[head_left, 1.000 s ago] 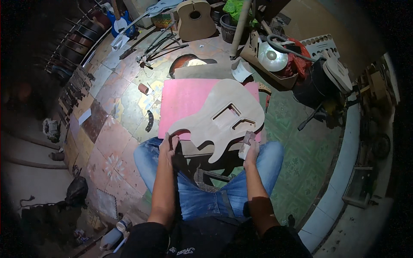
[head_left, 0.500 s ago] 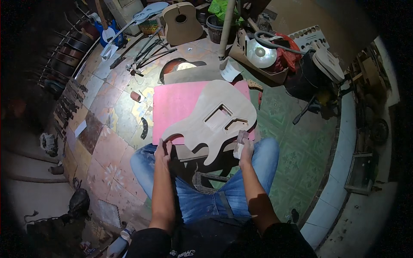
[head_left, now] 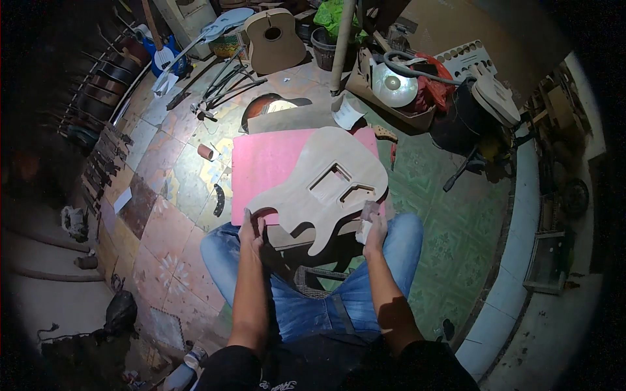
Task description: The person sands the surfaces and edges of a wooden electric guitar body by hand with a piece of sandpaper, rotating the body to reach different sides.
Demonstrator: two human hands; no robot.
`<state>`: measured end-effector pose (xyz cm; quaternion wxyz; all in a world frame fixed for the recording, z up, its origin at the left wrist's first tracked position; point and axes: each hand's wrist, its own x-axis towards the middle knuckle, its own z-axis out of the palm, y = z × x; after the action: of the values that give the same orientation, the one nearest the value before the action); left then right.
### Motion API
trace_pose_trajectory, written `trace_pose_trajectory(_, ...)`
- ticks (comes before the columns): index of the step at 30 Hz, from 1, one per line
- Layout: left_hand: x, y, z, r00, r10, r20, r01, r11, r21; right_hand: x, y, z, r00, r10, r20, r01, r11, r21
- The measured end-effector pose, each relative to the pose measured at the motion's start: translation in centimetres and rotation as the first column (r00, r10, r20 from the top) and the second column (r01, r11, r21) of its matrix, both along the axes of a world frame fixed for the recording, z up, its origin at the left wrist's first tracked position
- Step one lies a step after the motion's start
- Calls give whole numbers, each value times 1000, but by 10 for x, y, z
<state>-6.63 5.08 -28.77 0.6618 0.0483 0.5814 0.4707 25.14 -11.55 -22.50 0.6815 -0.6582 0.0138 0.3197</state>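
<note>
An unpainted pale wooden electric guitar body (head_left: 293, 189), with cut-out cavities, lies tilted on a pink board (head_left: 251, 169) in front of my knees. My left hand (head_left: 252, 229) is closed round the tip of its left horn, thumb on top. In my right hand (head_left: 374, 234) is a folded piece of sandpaper (head_left: 369, 210), brownish on the upper part and whitish below. That hand is at the body's lower right edge; whether the sandpaper touches the wood, I cannot tell.
A reddish-brown roll (head_left: 206, 152) and a black curved part (head_left: 218, 200) lie on the tiles at left. Behind the board are a sunburst guitar body (head_left: 257, 107) and a pole (head_left: 342, 52). A cardboard box (head_left: 385, 101) and a black drum-shaped container (head_left: 453, 124) stand at back right.
The guitar body appears slightly lower in view, and both hands have shifted slightly with it. My grips look the same.
</note>
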Motion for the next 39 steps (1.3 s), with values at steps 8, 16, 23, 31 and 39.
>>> trace_pose_trajectory(8, 16, 6, 26, 995, 20, 97, -32, 992, 122, 98, 33, -3, 980, -183, 74, 175, 978, 111)
trace_pose_trajectory(16, 18, 4, 29, 998, -55, 9, 54, 995, 86, 135, 49, -33, 935, 49, -352, 29, 976, 214)
trace_pose_trajectory(23, 33, -10, 150, 992, -121, 20, 87, 809, 581, 127, 39, -33, 910, 79, -407, 76, 933, 352)
trace_pose_trajectory(31, 18, -48, 259, 953, -303, -12, 122, 346, 930, 82, 48, 5, 826, 326, -461, 139, 673, 726)
trace_pose_trajectory(39, 38, -70, 272, 828, -514, -225, 354, 167, 920, 63, 40, 16, 702, 365, -611, 146, 766, 626)
